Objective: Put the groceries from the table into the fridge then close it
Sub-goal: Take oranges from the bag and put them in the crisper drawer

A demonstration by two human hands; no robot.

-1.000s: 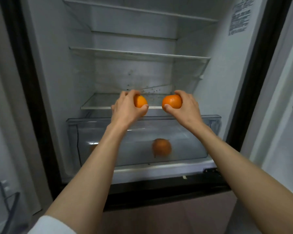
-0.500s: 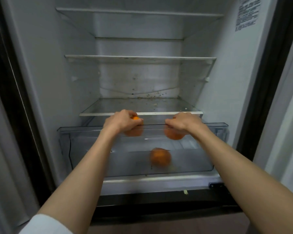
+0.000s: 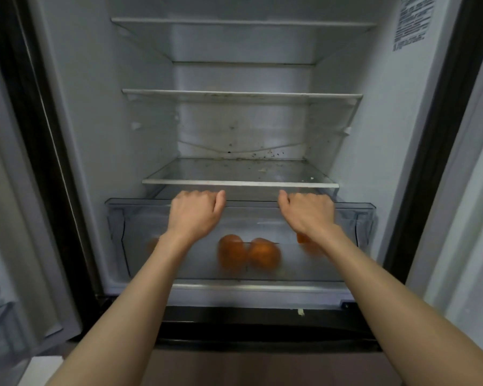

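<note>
The fridge stands open in front of me, with a clear crisper drawer pulled out at its bottom. Two oranges lie side by side behind the drawer's front wall. A third orange, blurred, shows partly under my right wrist. A faint orange patch shows by my left forearm. My left hand and my right hand hover palm down over the drawer's top opening, fingers loosely curled, holding nothing.
Three glass shelves above the drawer are bare apart from crumbs. The left door's bins sit at the lower left, and another door panel stands at the right. Below the drawer runs a dark lower compartment edge.
Both hands moved down from in front of the shelf to the drawer and let go of their oranges. The drawer now holds more oranges than before.
</note>
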